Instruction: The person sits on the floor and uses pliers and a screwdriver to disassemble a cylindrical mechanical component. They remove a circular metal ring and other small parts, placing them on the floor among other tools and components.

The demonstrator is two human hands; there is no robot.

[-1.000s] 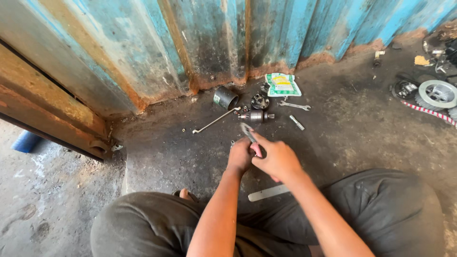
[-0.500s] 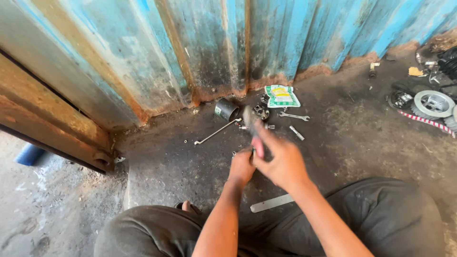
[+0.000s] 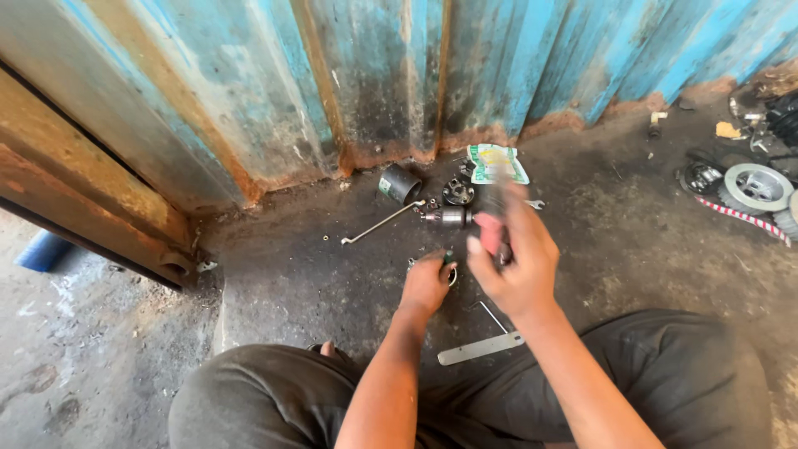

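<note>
The person sits cross-legged on a grimy concrete floor right up against a blue corrugated metal wall with rust along the bottom. The right hand is raised off the floor and curled tight around a red-handled tool; the tool is blurred, so its head can't be made out. The left hand is down low, fingers pinched nearly closed on a small metal part just above the floor, right beside the right hand.

Just beyond the hands lie a dark cylindrical housing, a small shaft assembly, a round gear-like piece, a long thin rod and a green and white packet against the wall. A flat metal strip lies near the person's knee. Well off to the right there's a grey pulley wheel and a red-and-white striped cord. A rusty beam runs along the left.

Compared to half a second ago, the right hand has dropped back down closer to the left hand, after being lifted higher over the parts.
</note>
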